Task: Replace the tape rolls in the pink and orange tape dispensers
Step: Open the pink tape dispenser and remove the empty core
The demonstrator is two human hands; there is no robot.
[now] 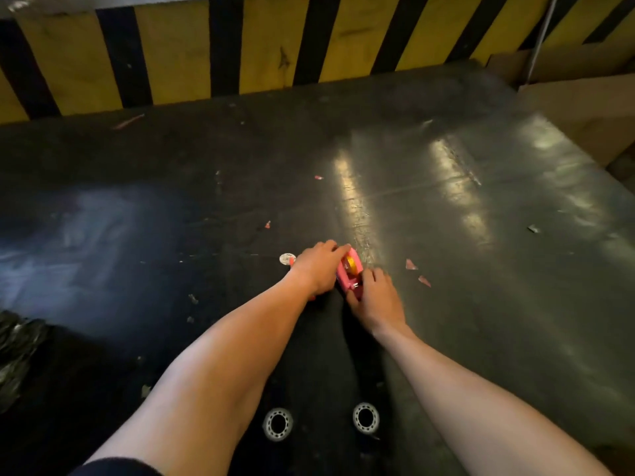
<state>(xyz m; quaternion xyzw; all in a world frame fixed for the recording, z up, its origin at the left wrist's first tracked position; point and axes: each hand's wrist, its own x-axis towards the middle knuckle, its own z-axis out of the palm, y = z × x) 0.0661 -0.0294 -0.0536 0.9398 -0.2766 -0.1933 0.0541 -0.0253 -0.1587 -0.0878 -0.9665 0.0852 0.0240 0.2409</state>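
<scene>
A pink tape dispenser [347, 273] lies on the dark table [446, 207] near the middle. A yellowish roll [350, 262] shows inside it. My left hand [318, 269] grips the dispenser's left side and far end. At its near end, by the cutter, my right hand [376, 298] pinches it. A sliver of orange [311, 297] peeks out under my left wrist; I cannot tell what it is. A small white and red disc [287, 259] lies just left of my left hand. Two clear tape rolls [277, 424] [365, 418] lie flat near the table's front edge.
A yellow and black striped wall [261, 46] stands behind the table. Cardboard boxes [584, 91] sit at the back right. Small paper scraps [417, 273] lie right of my hands. A dark crumpled bag [17, 355] sits at the left edge.
</scene>
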